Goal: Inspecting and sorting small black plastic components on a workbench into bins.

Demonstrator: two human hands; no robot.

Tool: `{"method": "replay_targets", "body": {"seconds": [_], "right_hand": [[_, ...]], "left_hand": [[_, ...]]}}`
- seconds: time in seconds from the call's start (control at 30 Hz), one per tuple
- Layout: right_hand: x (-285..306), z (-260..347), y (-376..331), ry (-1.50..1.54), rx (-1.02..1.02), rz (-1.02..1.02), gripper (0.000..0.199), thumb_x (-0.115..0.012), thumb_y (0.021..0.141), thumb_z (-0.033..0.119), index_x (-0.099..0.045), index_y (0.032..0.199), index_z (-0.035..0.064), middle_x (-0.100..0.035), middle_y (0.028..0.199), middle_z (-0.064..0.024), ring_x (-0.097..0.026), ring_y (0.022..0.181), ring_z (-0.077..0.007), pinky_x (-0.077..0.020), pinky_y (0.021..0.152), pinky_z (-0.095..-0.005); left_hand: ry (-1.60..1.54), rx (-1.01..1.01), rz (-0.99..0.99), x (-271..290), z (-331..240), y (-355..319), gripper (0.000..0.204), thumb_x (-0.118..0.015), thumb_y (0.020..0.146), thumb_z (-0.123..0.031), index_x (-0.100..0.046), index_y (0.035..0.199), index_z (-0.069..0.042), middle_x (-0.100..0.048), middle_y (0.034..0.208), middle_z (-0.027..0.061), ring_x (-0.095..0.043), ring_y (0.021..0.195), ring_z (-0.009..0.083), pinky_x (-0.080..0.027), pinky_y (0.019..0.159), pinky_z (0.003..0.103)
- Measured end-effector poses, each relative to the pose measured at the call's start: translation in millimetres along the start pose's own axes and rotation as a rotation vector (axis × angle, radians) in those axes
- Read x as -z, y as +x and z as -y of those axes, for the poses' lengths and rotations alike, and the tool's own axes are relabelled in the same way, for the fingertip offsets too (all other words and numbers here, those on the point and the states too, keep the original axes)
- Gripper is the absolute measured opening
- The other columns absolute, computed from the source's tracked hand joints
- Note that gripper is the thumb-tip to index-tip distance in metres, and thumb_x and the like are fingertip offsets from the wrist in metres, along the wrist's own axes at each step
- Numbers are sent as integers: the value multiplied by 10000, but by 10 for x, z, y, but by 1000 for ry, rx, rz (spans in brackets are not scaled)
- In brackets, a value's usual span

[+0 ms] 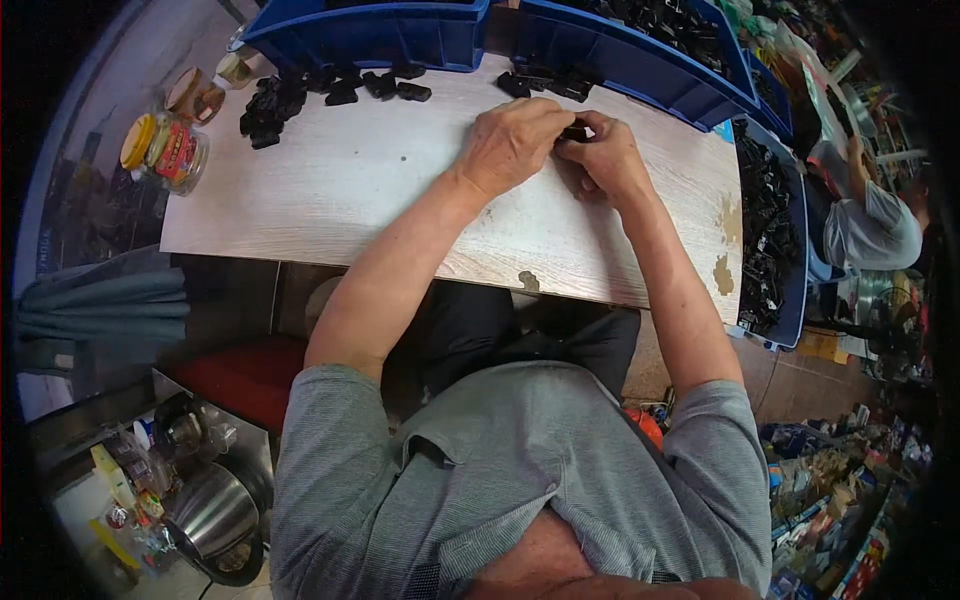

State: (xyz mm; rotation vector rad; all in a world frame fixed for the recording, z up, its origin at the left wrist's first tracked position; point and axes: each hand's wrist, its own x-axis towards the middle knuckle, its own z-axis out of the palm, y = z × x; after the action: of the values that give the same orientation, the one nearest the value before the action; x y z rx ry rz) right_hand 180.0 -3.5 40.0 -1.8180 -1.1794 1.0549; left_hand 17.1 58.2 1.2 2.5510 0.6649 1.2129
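Over the far part of the table my two hands meet at a small black plastic part (574,133). The fingers of my left hand (513,142) are closed on its left side and cover much of it. From the right, my right hand (610,158) pinches the same part between thumb and forefinger. Just beyond my hands lie several loose black parts (550,82) of a similar kind. Farther left is a bigger heap of black parts (272,108), with a short row of black pieces (380,86) beside it. The exact kind of part is too small to make out.
Blue bins stand along the far edge, one at the left (370,38) and one at the right (630,65). Another blue bin of black parts (768,240) is beside the right edge. A yellow-lidded jar (178,155) sits at the left. Another person (872,228) is at the far right.
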Motion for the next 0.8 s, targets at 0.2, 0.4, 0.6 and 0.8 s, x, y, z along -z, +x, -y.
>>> {"method": "replay_targets", "body": {"seconds": [0.2, 0.4, 0.6, 0.8], "right_hand": [[0, 14, -25, -4, -13, 2, 342, -742, 894, 129, -660, 1220, 65, -575, 636, -11, -464, 453, -101, -428, 399, -308], [8, 64, -57, -2, -32, 6, 346, -747, 873, 131, -673, 1197, 35, -605, 657, -35, -506, 460, -123, -452, 401, -319], [17, 53, -31, 21, -55, 12, 347, -758, 869, 135, -678, 1189, 27, -596, 639, -34, -505, 452, -121, -451, 387, -324], [0, -4, 8, 45, -51, 35, 336, -784, 858, 142, -679, 1161, 41, -573, 617, -10, -462, 439, -98, -431, 389, -318]], "left_hand": [[-49, -29, 13, -3, 44, -1, 253, -696, 906, -84, -729, 1156, -98, -723, 1079, 94, -705, 929, 318, -578, 794, 402], [17, -68, 46, -2, 18, 0, 280, -692, 894, -70, -718, 1172, -86, -727, 1106, 90, -703, 973, 300, -569, 843, 395], [177, -57, 90, 20, -60, -83, 314, -682, 884, -60, -712, 1192, -112, -716, 1173, 64, -678, 1065, 265, -562, 891, 404], [201, -46, -12, 28, -83, -132, 284, -624, 885, -93, -723, 1150, -121, -729, 1111, 39, -665, 1036, 279, -544, 905, 429]]}}
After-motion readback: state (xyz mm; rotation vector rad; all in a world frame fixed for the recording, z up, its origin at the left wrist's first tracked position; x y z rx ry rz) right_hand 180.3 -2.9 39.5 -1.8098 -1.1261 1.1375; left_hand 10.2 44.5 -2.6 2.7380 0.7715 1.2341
